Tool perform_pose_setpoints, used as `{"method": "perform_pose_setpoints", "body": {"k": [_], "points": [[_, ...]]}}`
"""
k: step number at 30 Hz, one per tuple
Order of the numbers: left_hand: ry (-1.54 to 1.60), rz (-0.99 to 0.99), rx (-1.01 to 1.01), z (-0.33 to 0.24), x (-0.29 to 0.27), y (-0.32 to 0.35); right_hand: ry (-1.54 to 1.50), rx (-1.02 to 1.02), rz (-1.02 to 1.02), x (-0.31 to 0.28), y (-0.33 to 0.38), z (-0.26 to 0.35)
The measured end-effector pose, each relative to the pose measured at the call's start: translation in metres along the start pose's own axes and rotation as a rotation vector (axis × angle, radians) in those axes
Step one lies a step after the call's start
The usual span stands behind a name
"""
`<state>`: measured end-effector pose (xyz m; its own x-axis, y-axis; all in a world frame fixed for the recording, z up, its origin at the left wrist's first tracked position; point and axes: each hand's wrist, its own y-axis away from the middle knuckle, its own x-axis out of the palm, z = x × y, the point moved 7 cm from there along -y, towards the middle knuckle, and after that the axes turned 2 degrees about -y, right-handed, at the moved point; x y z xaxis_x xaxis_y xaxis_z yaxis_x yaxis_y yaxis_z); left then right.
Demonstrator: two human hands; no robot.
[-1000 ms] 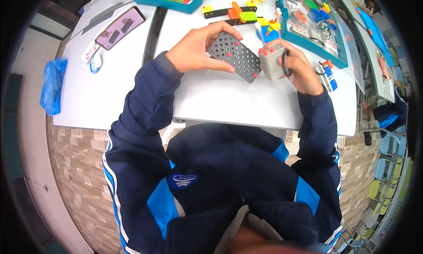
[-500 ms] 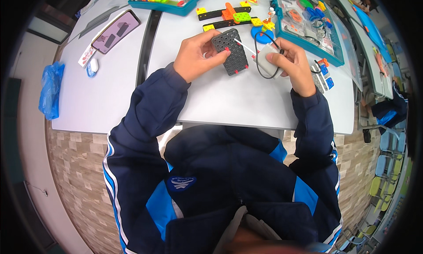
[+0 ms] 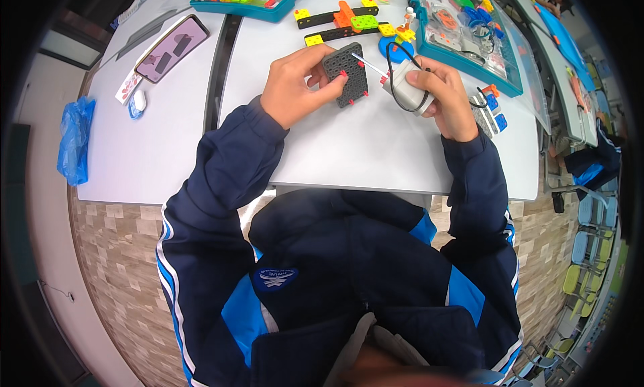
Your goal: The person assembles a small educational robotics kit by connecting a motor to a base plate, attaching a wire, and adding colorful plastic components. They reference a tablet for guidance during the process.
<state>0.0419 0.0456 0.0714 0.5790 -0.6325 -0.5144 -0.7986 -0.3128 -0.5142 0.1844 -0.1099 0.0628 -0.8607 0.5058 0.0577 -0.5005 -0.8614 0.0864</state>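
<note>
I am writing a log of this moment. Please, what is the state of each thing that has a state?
left hand: shut on grey perforated plate
grey perforated plate: held tilted above the table
right hand: shut on grey motor block
grey motor block: held, white shaft pointing toward the plate, black cable looped
teal parts tray: open, filled with coloured parts
phone: lying flat, screen lit

Left of the white table's dark seam [image 3: 216,72] lie a phone [image 3: 172,48], a small white-and-blue object [image 3: 137,104] and a blue plastic bag [image 3: 74,140].
</note>
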Motion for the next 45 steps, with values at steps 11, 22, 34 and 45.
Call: {"method": "perform_pose_setpoints", "body": {"k": [11,22,34,45], "points": [[-0.348,-0.081,0.464,-0.045,0.007,0.012,0.041,-0.064,-0.004,0.009,-0.001,-0.008],[-0.357,-0.103,0.518,-0.05,0.004,0.011,0.101,-0.148,-0.013,0.011,0.001,-0.006],[-0.208,0.076,0.343,-0.037,0.01,0.005,-0.154,-0.108,0.016,0.025,0.001,0.0],[-0.16,0.177,0.217,-0.031,0.017,0.007,-0.308,0.156,0.055,0.032,-0.001,-0.016]]}}
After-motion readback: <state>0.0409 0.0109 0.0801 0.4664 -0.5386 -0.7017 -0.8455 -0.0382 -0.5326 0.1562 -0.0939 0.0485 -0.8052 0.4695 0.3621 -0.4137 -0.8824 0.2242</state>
